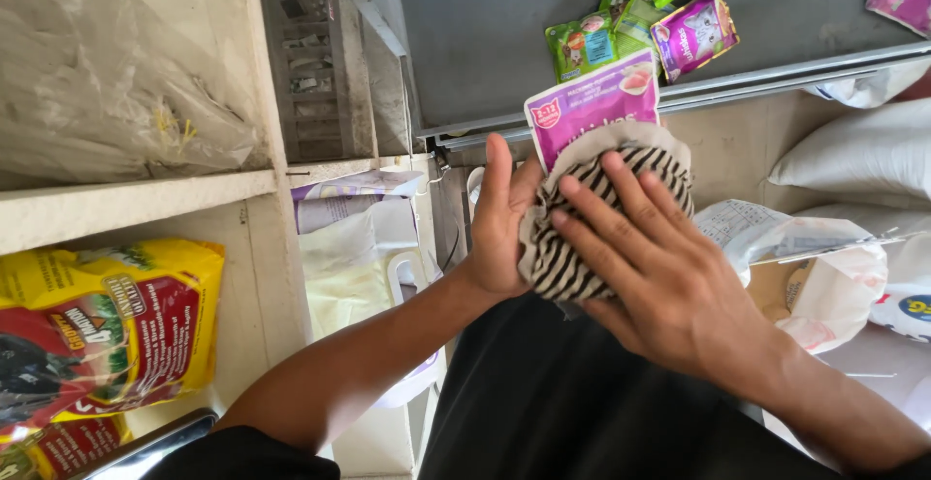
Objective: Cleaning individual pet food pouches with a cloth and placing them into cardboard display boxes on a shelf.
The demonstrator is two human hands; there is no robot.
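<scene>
My left hand [502, 218] holds a purple pet-food pouch [593, 104] from behind, with its fingers upright along the pouch's left edge. My right hand [645, 262] lies flat on a black-and-white striped cloth [567, 267] and presses it against the lower front of the pouch. The cloth covers the bottom half of the pouch. Both hands are in front of my dark trousers.
A grey shelf [485, 44] above carries several green and purple pouches [640, 24]. A yellow and red bag [102, 325] sits in a cream shelf unit at the left. White sacks [863, 155] and an open paper bag [819, 281] lie at the right.
</scene>
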